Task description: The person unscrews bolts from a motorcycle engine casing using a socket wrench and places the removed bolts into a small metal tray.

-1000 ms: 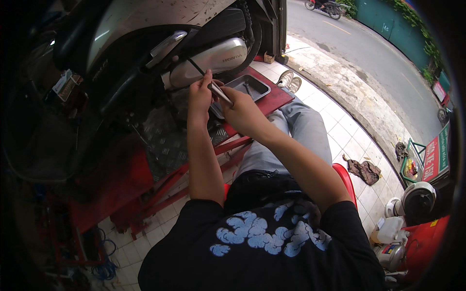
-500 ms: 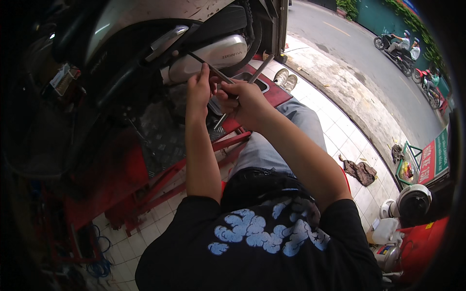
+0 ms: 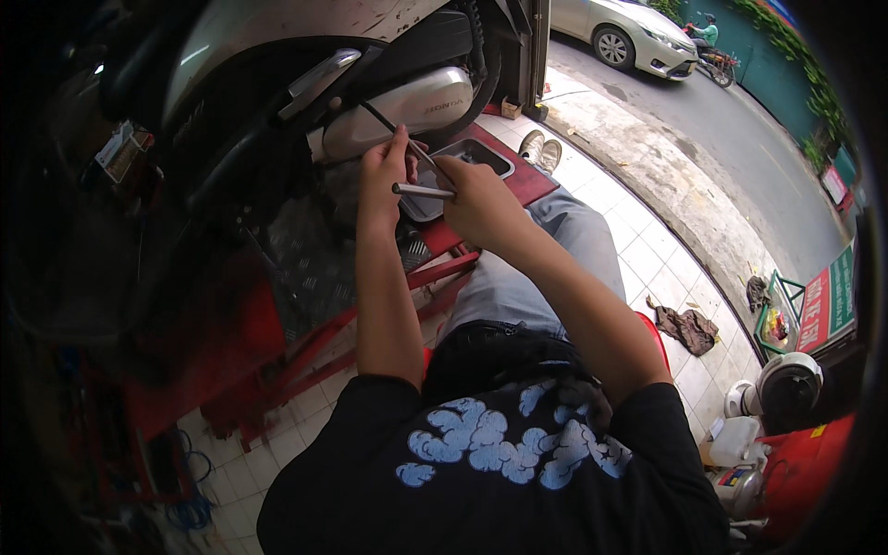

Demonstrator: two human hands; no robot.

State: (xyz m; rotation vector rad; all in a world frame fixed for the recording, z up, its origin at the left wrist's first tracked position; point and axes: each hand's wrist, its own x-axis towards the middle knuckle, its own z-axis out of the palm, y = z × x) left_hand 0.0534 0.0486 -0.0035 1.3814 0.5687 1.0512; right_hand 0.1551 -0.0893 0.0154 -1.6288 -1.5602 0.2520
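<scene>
My left hand point(image 3: 383, 169) is closed around a long metal tool shaft point(image 3: 424, 159) whose dark upper end reaches the scooter point(image 3: 231, 139) beside its silver engine cover point(image 3: 407, 113). My right hand point(image 3: 478, 205), just right of and below the left, grips the tool at its silver crossbar point(image 3: 413, 190), which points left. Behind my hands a grey metal tray point(image 3: 501, 166) lies on the red lift platform point(image 3: 536, 187); part of the tray is hidden by my hands.
My legs point(image 3: 573, 240) extend beside the platform. A brown rag point(image 3: 682, 328) lies on the tiles. At right are a signboard point(image 3: 826, 296), jugs point(image 3: 735, 442) and a red cylinder point(image 3: 803, 470). Outside, a white car point(image 3: 647, 51) and a motorbike rider point(image 3: 705, 42) are on the road.
My right hand and the crossbar have turned, the bar swinging from upright to nearly level. My left hand stays on the shaft. Different vehicles now show on the road.
</scene>
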